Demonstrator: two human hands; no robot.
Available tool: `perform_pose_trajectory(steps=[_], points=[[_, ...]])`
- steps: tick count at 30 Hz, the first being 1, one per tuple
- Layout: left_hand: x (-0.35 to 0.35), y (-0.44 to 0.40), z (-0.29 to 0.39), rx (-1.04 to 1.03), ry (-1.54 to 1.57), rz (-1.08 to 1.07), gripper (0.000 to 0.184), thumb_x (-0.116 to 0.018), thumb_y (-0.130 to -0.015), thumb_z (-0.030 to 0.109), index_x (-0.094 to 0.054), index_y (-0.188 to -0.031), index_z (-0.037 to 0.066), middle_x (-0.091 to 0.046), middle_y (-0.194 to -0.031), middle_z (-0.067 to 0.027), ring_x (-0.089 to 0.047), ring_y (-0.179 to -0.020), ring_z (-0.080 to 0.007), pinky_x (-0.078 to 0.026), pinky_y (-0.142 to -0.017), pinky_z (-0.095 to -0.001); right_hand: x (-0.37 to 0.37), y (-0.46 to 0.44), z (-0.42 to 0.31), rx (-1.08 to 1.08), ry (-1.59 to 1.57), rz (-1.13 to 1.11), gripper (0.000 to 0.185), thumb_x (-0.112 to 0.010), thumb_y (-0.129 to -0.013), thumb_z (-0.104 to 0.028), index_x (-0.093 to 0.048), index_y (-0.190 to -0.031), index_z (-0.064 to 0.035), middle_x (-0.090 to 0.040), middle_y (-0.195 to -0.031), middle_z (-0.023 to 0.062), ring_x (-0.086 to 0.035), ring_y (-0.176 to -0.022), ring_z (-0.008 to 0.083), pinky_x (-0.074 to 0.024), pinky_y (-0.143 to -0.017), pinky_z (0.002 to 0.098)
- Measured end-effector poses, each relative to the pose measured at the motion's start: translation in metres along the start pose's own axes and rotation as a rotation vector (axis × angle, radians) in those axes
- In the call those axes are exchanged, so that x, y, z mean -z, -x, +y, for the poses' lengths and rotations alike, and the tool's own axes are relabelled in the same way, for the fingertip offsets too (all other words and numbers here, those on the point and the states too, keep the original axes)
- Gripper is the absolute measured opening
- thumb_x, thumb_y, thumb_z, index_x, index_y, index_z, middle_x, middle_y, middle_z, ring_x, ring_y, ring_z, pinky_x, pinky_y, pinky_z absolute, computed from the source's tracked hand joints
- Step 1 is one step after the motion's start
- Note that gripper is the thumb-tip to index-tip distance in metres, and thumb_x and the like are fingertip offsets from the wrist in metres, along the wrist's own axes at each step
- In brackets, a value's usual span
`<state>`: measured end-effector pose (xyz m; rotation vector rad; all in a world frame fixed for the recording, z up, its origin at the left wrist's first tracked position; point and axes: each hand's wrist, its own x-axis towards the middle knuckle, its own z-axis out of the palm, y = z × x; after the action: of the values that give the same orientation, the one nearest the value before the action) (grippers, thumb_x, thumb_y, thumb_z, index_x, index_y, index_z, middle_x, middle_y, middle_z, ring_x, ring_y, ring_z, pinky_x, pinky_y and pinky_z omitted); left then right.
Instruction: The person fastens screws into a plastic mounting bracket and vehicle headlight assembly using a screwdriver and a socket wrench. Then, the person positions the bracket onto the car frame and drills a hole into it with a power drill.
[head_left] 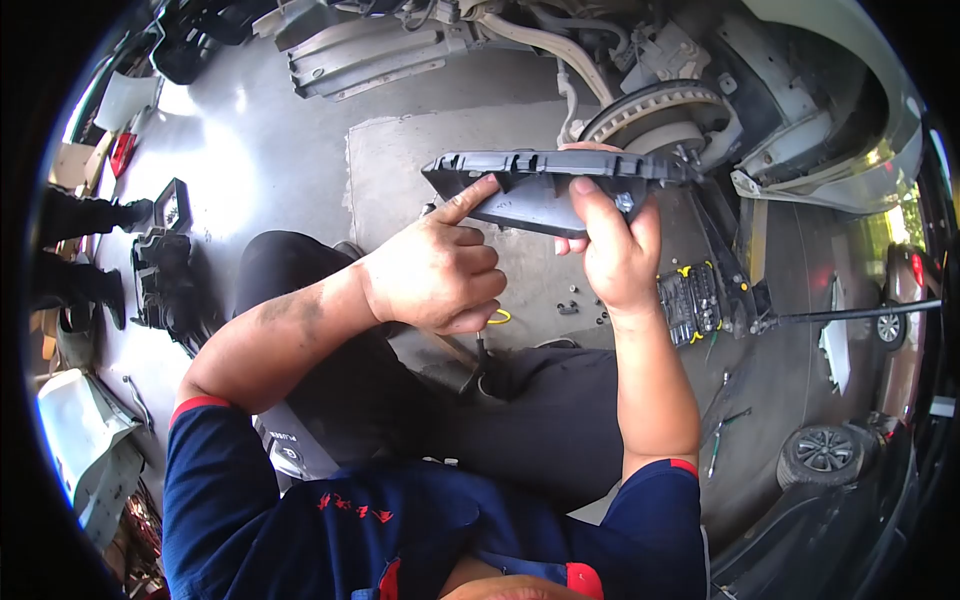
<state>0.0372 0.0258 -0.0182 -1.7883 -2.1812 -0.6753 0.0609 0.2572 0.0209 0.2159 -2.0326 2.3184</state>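
Note:
A long black plastic part (530,205) with clips along its upper edge is held up in front of my body. My right hand (615,235) grips it near its right end, the thumb on its face and fingers behind. The index finger of my left hand (445,270) points out and touches the part's lower face, while the other fingers are curled, with nothing visible in them. Beyond the part is a brake disc (665,115) on a vehicle's suspension.
An open tool set (692,303) lies on the floor at right, near a black jack (740,300) with a long handle. Small fasteners (568,308) lie by my legs. Another person's legs (85,250) stand at left. A wheel (822,452) is at lower right.

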Motion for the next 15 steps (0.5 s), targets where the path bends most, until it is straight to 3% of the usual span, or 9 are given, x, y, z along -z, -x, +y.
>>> perform_pose_trajectory(steps=[3, 4, 5, 7, 9, 10, 11, 15], points=[[-0.002, 0.003, 0.003, 0.121, -0.130, -0.007, 0.015, -0.077, -0.075, 0.021, -0.067, -0.083, 0.012, -0.058, -0.071, -0.0015, -0.063, -0.066, -0.0234, -0.048, -0.111, -0.0550, 0.004, -0.001, 0.014, 0.056, 0.130, 0.118, 0.023, -0.062, -0.104, -0.014, -0.064, -0.124, -0.0032, -0.067, -0.094, 0.0040, -0.060, -0.063, 0.0070, -0.0517, -0.053, 0.0224], [-0.011, 0.006, -0.001, 0.184, -0.170, 0.059, 0.019, -0.078, -0.073, 0.021, -0.066, -0.084, 0.011, -0.060, -0.072, -0.0016, -0.063, -0.068, -0.0232, -0.053, -0.093, -0.0433, 0.004, -0.005, 0.020, 0.169, 0.197, 0.186, 0.022, -0.063, -0.104, -0.013, -0.064, -0.124, -0.0042, -0.068, -0.095, 0.0045, -0.061, -0.061, 0.0076, -0.0525, -0.053, 0.0230], [-0.011, 0.009, -0.003, 0.218, -0.213, 0.078, 0.020, -0.079, -0.071, 0.018, -0.066, -0.085, 0.011, -0.062, -0.077, -0.0014, -0.063, -0.072, -0.0226, -0.051, -0.080, -0.0377, 0.004, -0.006, 0.022, 0.192, 0.200, 0.286, 0.021, -0.065, -0.103, -0.013, -0.063, -0.120, -0.0011, -0.069, -0.092, 0.0052, -0.061, -0.057, 0.0086, -0.0534, -0.050, 0.0246], [-0.004, 0.005, -0.001, 0.223, -0.254, 0.182, 0.022, -0.078, -0.070, 0.013, -0.070, -0.091, 0.011, -0.068, -0.092, -0.0038, -0.064, -0.081, -0.0241, -0.052, -0.079, -0.0379, 0.014, -0.009, 0.011, 0.000, 0.205, 0.286, 0.020, -0.067, -0.101, -0.014, -0.064, -0.114, 0.0017, -0.069, -0.089, 0.0056, -0.061, -0.054, 0.0099, -0.0535, -0.047, 0.0263], [0.002, -0.004, 0.005, 0.135, -0.278, 0.288, 0.029, -0.077, -0.070, 0.010, -0.073, -0.099, 0.009, -0.070, -0.111, -0.0076, -0.066, -0.097, -0.0280, -0.055, -0.085, -0.0394, 0.017, -0.009, 0.007, -0.057, 0.014, 0.214, 0.016, -0.069, -0.099, -0.013, -0.068, -0.105, 0.0012, -0.069, -0.083, 0.0054, -0.061, -0.053, 0.0103, -0.0530, -0.045, 0.0267], [0.005, -0.008, 0.007, 0.072, -0.267, 0.311, 0.034, -0.075, -0.069, 0.007, -0.074, -0.103, 0.008, -0.069, -0.122, -0.0114, -0.066, -0.110, -0.0328, -0.056, -0.095, -0.0432, 0.015, -0.010, 0.009, -0.059, -0.002, 0.204, 0.015, -0.069, -0.099, -0.013, -0.068, -0.104, 0.0009, -0.069, -0.082, 0.0053, -0.061, -0.054, 0.0102, -0.0529, -0.045, 0.0266], [0.011, -0.014, 0.010, 0.009, -0.244, 0.306, 0.034, -0.075, -0.069, 0.006, -0.074, -0.103, 0.007, -0.069, -0.123, -0.0138, -0.066, -0.116, -0.0342, -0.057, -0.098, -0.0463, 0.012, -0.010, 0.011, -0.065, -0.018, 0.193, 0.015, -0.069, -0.099, -0.013, -0.068, -0.104, 0.0005, -0.069, -0.082, 0.0051, -0.061, -0.054, 0.0100, -0.0528, -0.045, 0.0266], [0.005, -0.007, 0.009, 0.107, -0.130, 0.307, 0.031, -0.074, -0.070, 0.001, -0.073, -0.100, 0.005, -0.069, -0.112, -0.0148, -0.071, -0.090, -0.0287, -0.060, -0.074, -0.0390, 0.010, -0.005, 0.010, -0.047, 0.182, 0.174, 0.013, -0.069, -0.099, -0.013, -0.068, -0.102, -0.0002, -0.071, -0.083, 0.0065, -0.063, -0.054, 0.0133, -0.0531, -0.049, 0.0301]])
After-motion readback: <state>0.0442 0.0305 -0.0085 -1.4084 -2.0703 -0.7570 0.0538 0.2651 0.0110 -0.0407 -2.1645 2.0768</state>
